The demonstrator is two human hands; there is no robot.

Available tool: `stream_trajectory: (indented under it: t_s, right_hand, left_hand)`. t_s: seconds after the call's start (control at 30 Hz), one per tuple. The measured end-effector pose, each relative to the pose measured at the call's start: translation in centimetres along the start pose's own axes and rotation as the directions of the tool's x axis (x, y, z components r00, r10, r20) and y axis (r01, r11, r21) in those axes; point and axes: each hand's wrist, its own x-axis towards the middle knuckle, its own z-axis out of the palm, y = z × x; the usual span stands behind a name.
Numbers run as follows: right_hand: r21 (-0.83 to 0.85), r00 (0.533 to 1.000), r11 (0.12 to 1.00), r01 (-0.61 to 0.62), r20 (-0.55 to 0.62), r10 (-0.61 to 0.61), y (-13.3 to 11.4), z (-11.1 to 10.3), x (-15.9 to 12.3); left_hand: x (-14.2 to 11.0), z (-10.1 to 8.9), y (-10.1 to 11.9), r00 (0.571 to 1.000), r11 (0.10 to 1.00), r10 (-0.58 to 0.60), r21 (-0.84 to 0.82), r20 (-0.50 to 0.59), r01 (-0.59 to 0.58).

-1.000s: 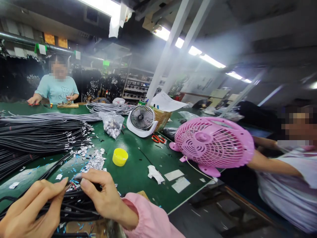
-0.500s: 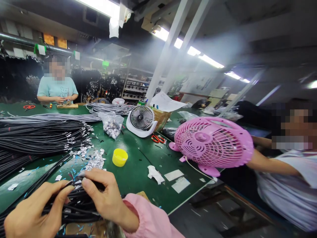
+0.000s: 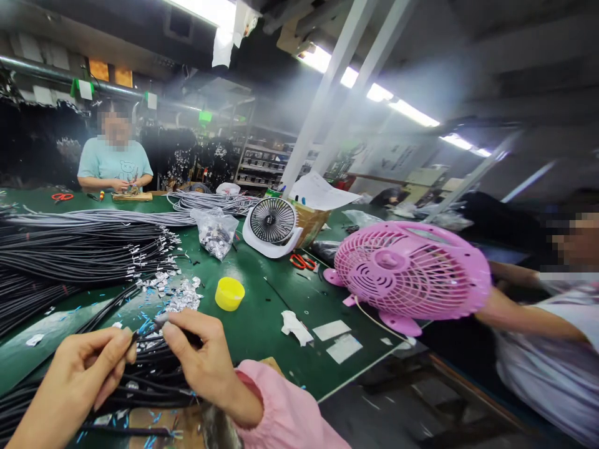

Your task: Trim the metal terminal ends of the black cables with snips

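My left hand (image 3: 87, 374) is closed in a pinch on the end of a thin black cable (image 3: 135, 337). My right hand (image 3: 206, 358), in a pink sleeve, has thumb and forefinger pinched just to the right of that end; fine wires seem to lie between them, too small to make out. Beneath both hands runs a bundle of black cables (image 3: 154, 394), some with stripped tips. Just beyond the fingers lies a heap of silvery foil scraps (image 3: 187, 296) with small blue bits scattered about.
A yellow cup (image 3: 229, 294) stands ahead on the green table. Farther off are a small white fan (image 3: 272, 227), orange-handled scissors (image 3: 303, 262) and a bag of small parts (image 3: 216, 234). At right is a pink fan (image 3: 407, 271) beside a co-worker's arm. Another person sits across the table.
My hands have moved slightly apart, the left one shifting left and down from the right. The view has turned a little, so the scene sits farther right.
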Motion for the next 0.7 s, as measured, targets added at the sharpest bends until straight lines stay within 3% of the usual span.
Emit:
stream_trajectory:
  t_s: [0.07, 0.13, 0.23, 0.3, 0.37, 0.4, 0.5, 0.57, 0.63, 0.7]
  right_hand:
    - [0.024, 0.999, 0.999, -0.049, 0.014, 0.049, -0.6, 0.0, 0.3]
    - [0.006, 0.996, 0.998, -0.062, 0.059, 0.062, -1.3, 0.1, 0.7]
    - [-0.094, 0.991, 0.993, 0.064, 0.126, -0.052, -2.2, 0.2, 1.2]
    - [-0.144, 0.977, 0.975, 0.172, 0.154, -0.149, -2.2, 0.1, 1.4]
    - [-0.152, 0.964, 0.963, 0.223, 0.180, -0.195, -2.0, 0.0, 1.4]
    - [-0.131, 0.966, 0.971, 0.200, 0.193, -0.173, -1.8, 0.1, 1.5]
    - [0.029, 0.953, 0.998, -0.057, 0.300, 0.046, -1.6, 0.4, 1.5]
    - [0.090, 0.910, 0.973, -0.211, 0.381, 0.162, -1.7, 0.8, 1.7]
    - [0.048, 0.924, 0.984, -0.172, 0.353, 0.144, -1.8, 1.0, 1.9]
    - [-0.095, 0.969, 0.995, -0.003, 0.246, 0.026, -1.9, 1.1, 2.1]
  left_hand:
    - [-0.2, 0.6, 0.4, 0.977, 0.987, 0.149, 0.083, -0.155, -0.137]
    - [-0.4, 1.3, 0.7, 0.919, 0.940, 0.319, 0.198, -0.231, -0.276]
    - [-0.4, 1.9, 1.2, 0.842, 0.844, 0.500, 0.336, -0.205, -0.419]
    - [-0.2, 1.7, 1.5, 0.816, 0.806, 0.547, 0.377, -0.184, -0.456]
    - [-0.1, 1.3, 1.6, 0.844, 0.821, 0.513, 0.375, -0.156, -0.430]
    - [0.0, 1.0, 1.8, 0.878, 0.848, 0.462, 0.351, -0.127, -0.396]
    - [0.4, 0.1, 2.2, 0.976, 0.952, 0.214, 0.213, 0.050, -0.220]
    - [0.7, -0.2, 2.3, 0.983, 0.982, 0.094, 0.145, 0.159, -0.118]
    - [0.9, -0.2, 1.8, 0.983, 0.991, 0.035, 0.121, 0.182, -0.058]
    - [1.1, -0.2, 0.8, 0.987, 0.994, -0.002, 0.107, 0.163, -0.016]
